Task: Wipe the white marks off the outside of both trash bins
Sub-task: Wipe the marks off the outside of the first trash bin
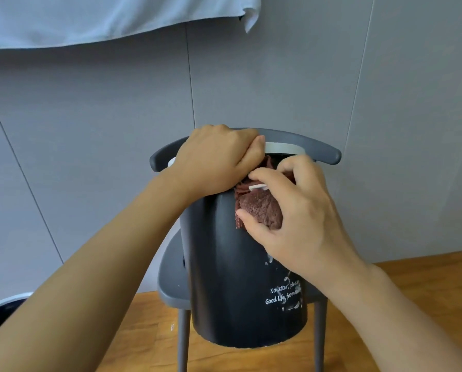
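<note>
Head view: a dark trash bin fills the centre of the frame, resting on the seat of a grey chair. Its long axis runs from 6 o'clock, where the closed base faces the camera, to 12 o'clock, where the light grey rim lies against the chair's curved backrest; the mouth points away from the viewer. White print and scattered white marks sit on the bin's wall toward 5 o'clock of its body.

The left hand comes in from 8 o'clock and curls over the rim at the bin's far end, fingers wrapped around it. The right hand comes in from 4 o'clock and pinches a bunched reddish-brown cloth against the bin's upper wall, thumb and fingers closed narrowly around the wad. The two hands are just beside each other.

At 8 o'clock, at the frame edge, part of a second bin with a pale rim shows on the wooden floor. A pale blue fabric hangs at 11 o'clock.
</note>
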A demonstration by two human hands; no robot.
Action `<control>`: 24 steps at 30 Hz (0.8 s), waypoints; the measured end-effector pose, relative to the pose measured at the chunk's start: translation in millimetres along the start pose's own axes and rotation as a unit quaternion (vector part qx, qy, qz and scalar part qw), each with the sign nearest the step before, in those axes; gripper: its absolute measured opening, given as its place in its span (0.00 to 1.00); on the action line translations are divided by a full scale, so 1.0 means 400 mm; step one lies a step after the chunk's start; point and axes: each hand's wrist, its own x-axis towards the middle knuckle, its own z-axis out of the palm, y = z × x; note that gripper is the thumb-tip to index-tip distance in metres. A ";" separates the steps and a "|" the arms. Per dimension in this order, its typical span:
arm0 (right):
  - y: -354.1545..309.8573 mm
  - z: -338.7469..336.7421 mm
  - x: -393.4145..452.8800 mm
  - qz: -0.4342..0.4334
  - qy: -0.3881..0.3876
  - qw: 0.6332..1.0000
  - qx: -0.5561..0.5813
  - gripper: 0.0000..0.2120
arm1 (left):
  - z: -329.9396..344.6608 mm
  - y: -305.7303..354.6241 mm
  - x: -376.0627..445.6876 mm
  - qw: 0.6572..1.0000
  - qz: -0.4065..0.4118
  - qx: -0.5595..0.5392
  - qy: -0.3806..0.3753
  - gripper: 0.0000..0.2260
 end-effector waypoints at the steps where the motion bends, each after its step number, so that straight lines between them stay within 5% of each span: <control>1: 0.002 -0.002 -0.008 0.000 -0.015 1.000 0.001 0.23 | 0.002 -0.001 0.003 1.000 -0.001 0.002 -0.003 0.19; 10: 0.025 -0.045 -0.119 -0.033 -0.243 0.969 0.030 0.11 | 0.022 -0.053 0.006 0.998 -0.063 -0.008 0.002 0.19; 18: 0.028 -0.036 -0.065 0.052 -0.040 0.997 0.029 0.23 | 0.012 -0.004 0.013 1.000 -0.011 0.011 0.008 0.20; 24: -0.007 -0.025 -0.068 -0.009 -0.093 0.995 -0.022 0.19 | 0.012 0.005 0.020 1.000 0.011 0.006 0.004 0.20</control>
